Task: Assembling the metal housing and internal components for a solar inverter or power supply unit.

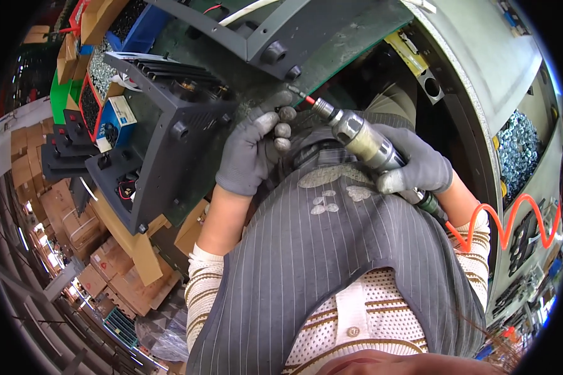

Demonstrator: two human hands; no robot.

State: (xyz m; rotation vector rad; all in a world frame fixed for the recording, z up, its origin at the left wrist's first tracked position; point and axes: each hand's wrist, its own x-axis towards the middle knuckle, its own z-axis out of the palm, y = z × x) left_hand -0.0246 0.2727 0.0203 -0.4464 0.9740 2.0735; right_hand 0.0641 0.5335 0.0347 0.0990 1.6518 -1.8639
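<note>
Brown cardboard boxes (116, 275) are being kept stacked at the lower left. A small blue-and-white carton (120, 117) is being held among black moulded plastic parts (65, 147) beside a green plastic bin (60, 100). Shiny metal washers (518, 150) are being stored in a grey tray (547, 181) at the right, near a coiled orange air hose (513, 222).

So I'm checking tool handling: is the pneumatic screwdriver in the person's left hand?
No, the right hand grips the pneumatic screwdriver, while the left hand rests by the black panel.
</note>
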